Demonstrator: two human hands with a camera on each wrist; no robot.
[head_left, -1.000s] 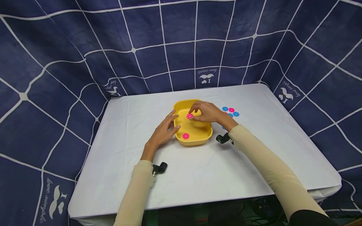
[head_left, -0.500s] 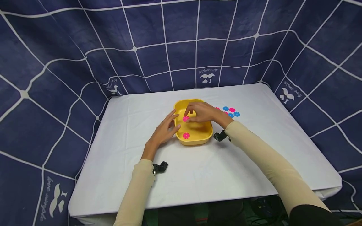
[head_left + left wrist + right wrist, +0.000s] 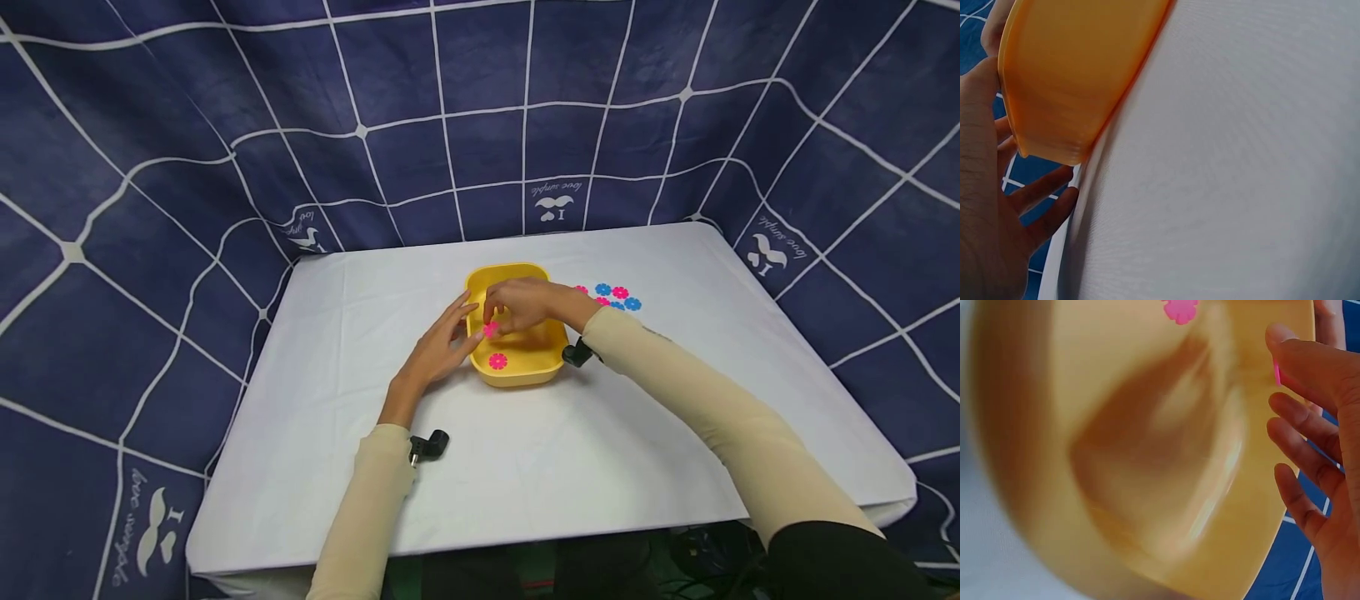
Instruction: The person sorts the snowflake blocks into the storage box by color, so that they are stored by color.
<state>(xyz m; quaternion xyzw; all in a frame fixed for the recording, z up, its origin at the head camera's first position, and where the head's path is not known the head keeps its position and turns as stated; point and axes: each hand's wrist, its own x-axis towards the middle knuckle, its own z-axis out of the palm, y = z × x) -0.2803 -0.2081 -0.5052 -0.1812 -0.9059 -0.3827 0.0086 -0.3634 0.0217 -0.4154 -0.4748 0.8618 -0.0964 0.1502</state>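
Observation:
A yellow plastic basin (image 3: 517, 378) stands on the white cloth. My left hand (image 3: 438, 346) lies along its left side, fingers fairly straight, with fingertips and thumb right at the rim. In the left wrist view, fingers (image 3: 1050, 215) spread beside the basin's outer wall (image 3: 1072, 81). My right hand (image 3: 525, 302) is over the basin, pinching a pink flower-shaped disc (image 3: 491, 330) between thumb and finger. The right wrist view shows that disc edge-on as a thin pink strip (image 3: 1277, 372). A second pink flower-shaped disc (image 3: 498, 361) lies on the basin floor near its front left corner.
Right of the basin, several blue flower-shaped discs (image 3: 633, 304) and pink ones (image 3: 620, 292) lie on the cloth, partly hidden by the right forearm. Black wrist cameras (image 3: 429, 446) stick out from both sleeves. Dark blue checked curtain (image 3: 480, 150) surrounds the table (image 3: 337, 333).
My right hand has moved left and toward the basin's near side, lower, with the pink disc still pinched. The left hand keeps its place at the rim.

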